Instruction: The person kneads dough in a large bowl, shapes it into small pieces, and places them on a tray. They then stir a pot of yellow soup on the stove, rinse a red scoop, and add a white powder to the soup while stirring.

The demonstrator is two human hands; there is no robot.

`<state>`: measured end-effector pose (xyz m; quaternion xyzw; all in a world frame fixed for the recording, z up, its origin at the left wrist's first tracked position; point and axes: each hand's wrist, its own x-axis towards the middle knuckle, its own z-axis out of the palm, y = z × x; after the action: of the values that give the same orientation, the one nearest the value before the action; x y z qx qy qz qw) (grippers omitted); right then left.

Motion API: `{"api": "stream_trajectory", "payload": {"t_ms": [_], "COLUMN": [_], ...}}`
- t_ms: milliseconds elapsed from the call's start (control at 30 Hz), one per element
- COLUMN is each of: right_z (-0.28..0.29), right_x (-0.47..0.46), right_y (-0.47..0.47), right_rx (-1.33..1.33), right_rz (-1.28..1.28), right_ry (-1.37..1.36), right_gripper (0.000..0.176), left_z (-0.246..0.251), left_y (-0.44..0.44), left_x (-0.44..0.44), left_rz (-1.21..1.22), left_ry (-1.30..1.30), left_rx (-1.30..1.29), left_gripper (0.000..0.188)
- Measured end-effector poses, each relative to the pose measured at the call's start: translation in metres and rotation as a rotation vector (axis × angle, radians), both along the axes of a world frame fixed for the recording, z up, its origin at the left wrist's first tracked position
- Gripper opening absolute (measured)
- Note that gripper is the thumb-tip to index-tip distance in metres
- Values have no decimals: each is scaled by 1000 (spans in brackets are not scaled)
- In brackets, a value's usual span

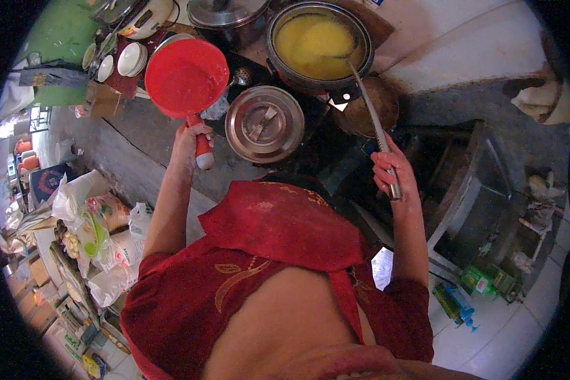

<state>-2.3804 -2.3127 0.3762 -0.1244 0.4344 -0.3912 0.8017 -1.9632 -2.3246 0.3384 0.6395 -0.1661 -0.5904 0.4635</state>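
Observation:
My left hand (pixel 194 134) grips the handle of a red plastic dipper (pixel 183 78), its round bowl facing up and seemingly without contents. In my right hand (pixel 392 166) is the long metal handle of a ladle (pixel 371 109). The ladle's head dips into yellow food in a dark-rimmed cooking pot (pixel 279 71), where it is mostly hidden. Between my hands, nearer to me, stands a round metal vessel with a steel lid (pixel 266 124) on it. The dipper is held apart from the cooking pot, to its left.
Behind the lidded vessel lies a perforated metal skimmer (pixel 241 76). Stacked white bowls (pixel 132 59) stand at the back left, near a covered pot (pixel 225 14). A dark metal stove frame (pixel 456 190) is at my right. Plastic bags (pixel 118 247) lie at my left, bottles (pixel 475 280) on the floor at right.

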Motion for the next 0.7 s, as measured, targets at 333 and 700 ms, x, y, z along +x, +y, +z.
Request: {"api": "stream_trajectory", "payload": {"t_ms": [333,700], "right_z": [39,2], "right_x": [6,-7], "right_y": [10,0], "right_rx": [-127,-324], "right_rz": [44,243], "right_ry": [384,854], "right_gripper": [74,75], "left_z": [-3,-3], "left_y": [-2,-7], "left_x": [-4,-11], "left_rz": [-54,-41], "left_ry": [-5,-49], "left_rx": [7,40], "left_gripper": [23,25]}}
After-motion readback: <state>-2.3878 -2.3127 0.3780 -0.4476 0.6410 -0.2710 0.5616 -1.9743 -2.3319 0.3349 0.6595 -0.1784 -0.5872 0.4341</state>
